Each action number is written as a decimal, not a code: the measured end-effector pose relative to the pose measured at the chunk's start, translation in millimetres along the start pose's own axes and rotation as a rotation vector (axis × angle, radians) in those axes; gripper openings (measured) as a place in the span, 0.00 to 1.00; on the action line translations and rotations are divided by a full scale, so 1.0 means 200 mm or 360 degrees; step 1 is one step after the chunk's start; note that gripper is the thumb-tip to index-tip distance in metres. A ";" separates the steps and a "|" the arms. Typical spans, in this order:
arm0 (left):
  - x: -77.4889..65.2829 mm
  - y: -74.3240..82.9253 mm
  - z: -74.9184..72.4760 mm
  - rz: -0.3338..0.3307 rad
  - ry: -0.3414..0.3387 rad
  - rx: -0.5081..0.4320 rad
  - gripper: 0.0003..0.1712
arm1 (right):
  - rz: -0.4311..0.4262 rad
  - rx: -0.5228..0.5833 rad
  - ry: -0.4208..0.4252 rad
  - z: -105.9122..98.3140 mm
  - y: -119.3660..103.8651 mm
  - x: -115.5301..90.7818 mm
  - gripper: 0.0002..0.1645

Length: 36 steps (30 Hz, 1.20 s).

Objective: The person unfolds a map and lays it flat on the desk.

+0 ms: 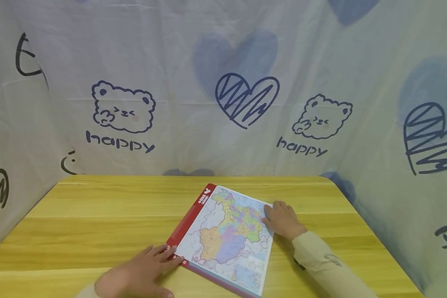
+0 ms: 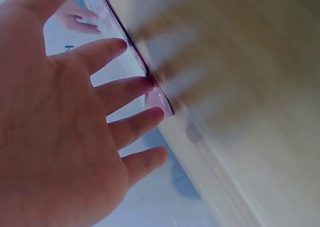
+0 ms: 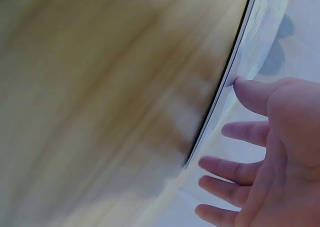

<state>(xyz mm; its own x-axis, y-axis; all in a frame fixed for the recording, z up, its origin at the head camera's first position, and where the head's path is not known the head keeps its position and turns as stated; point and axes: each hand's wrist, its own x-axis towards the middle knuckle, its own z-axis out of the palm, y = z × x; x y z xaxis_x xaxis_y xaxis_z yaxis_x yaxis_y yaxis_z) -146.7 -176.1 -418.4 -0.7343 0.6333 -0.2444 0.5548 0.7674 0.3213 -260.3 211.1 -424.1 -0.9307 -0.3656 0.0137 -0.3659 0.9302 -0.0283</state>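
Note:
A flat rectangular map board (image 1: 227, 231) with a red strip down its left side lies turned at an angle on the table. Its printed map has yellow, orange, purple and green regions. At the near left corner, the spread fingers of my left hand (image 1: 134, 273) rest on the red strip; the left wrist view shows that hand (image 2: 70, 122) palm-on, with fingertips at the board's edge. My right hand (image 1: 283, 219) touches the far right edge. In the right wrist view, the thumb of this hand (image 3: 285, 142) meets the edge while the other fingers extend loosely.
The yellow wood-grain table (image 1: 97, 215) reaches back to a pale cloth backdrop (image 1: 179, 82) printed with hearts, bear faces and lettering. More of this cloth hangs at both sides. Light sleeves cover the wrists.

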 end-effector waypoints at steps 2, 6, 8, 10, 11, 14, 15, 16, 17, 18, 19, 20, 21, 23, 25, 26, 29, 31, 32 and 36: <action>-0.01 0.01 0.01 0.0025 -0.0001 0.0040 0.46 | -0.0015 0.0028 0.0008 0.00 -0.01 0.01 0.20; -0.01 0.03 0.02 0.0071 -0.0008 0.0094 0.44 | -0.0055 0.0102 0.0009 0.04 0.01 0.05 0.26; -0.01 0.04 0.02 0.0075 -0.0023 0.0111 0.44 | -0.0037 0.0153 -0.0025 0.04 0.01 0.06 0.28; 0.00 0.05 0.03 0.0064 -0.0037 0.0117 0.45 | -0.0004 0.0184 -0.0072 0.05 0.01 0.08 0.31; 0.00 0.06 0.03 0.0062 -0.0038 0.0134 0.45 | 0.0013 0.0199 -0.0097 0.05 0.01 0.09 0.32; 0.01 0.07 0.05 0.0060 -0.0046 0.0183 0.44 | 0.0081 0.0237 -0.0198 0.02 -0.02 0.10 0.34; 0.01 0.07 0.06 0.0065 -0.0046 0.0198 0.44 | 0.0088 0.0233 -0.0221 0.01 -0.03 0.11 0.35; 0.01 0.08 0.06 0.0076 -0.0043 0.0221 0.43 | 0.0090 0.0234 -0.0238 0.01 -0.03 0.11 0.36; 0.02 0.08 0.07 0.0086 -0.0045 0.0245 0.42 | 0.0088 0.0236 -0.0251 0.01 -0.03 0.12 0.37; 0.02 0.08 0.07 0.0090 -0.0052 0.0246 0.41 | 0.0084 0.0234 -0.0260 0.01 -0.04 0.13 0.38; 0.02 0.09 0.08 0.0094 -0.0056 0.0256 0.41 | 0.0077 0.0237 -0.0269 0.01 -0.04 0.14 0.38; 0.02 0.09 0.09 0.0106 -0.0055 0.0269 0.40 | 0.0068 0.0228 -0.0275 0.01 -0.04 0.15 0.38; 0.03 0.09 0.09 0.0107 -0.0060 0.0267 0.39 | 0.0064 0.0234 -0.0281 0.00 -0.04 0.15 0.38; 0.03 0.10 0.10 0.0102 -0.0076 0.0253 0.38 | 0.0052 0.0230 -0.0291 0.00 -0.05 0.17 0.38; 0.03 0.10 0.11 0.0113 -0.0068 0.0243 0.37 | 0.0048 0.0233 -0.0303 0.01 -0.05 0.19 0.38; 0.03 0.10 0.11 0.0119 -0.0066 0.0228 0.36 | 0.0050 0.0238 -0.0310 0.00 -0.05 0.20 0.38; 0.03 0.11 0.11 0.0134 -0.0062 0.0215 0.34 | 0.0053 0.0257 -0.0327 0.00 -0.06 0.21 0.38; 0.03 0.11 0.12 0.0135 -0.0054 0.0219 0.34 | 0.0055 0.0265 -0.0334 -0.01 -0.07 0.22 0.39; 0.03 0.12 0.12 0.0126 -0.0061 0.0217 0.34 | 0.0054 0.0269 -0.0337 -0.02 -0.08 0.22 0.39; 0.03 0.12 0.12 0.0106 -0.0068 0.0205 0.34 | 0.0071 0.0277 -0.0353 -0.01 -0.10 0.25 0.38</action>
<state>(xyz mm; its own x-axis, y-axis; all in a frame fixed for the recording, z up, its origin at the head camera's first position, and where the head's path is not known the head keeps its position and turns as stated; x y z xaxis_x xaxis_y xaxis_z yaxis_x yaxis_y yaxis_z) -128.2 -151.3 -433.9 -0.6784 0.6849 -0.2659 0.6494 0.7282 0.2191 -300.2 174.9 -420.4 -0.9165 -0.3405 -0.2099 -0.3018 0.9331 -0.1958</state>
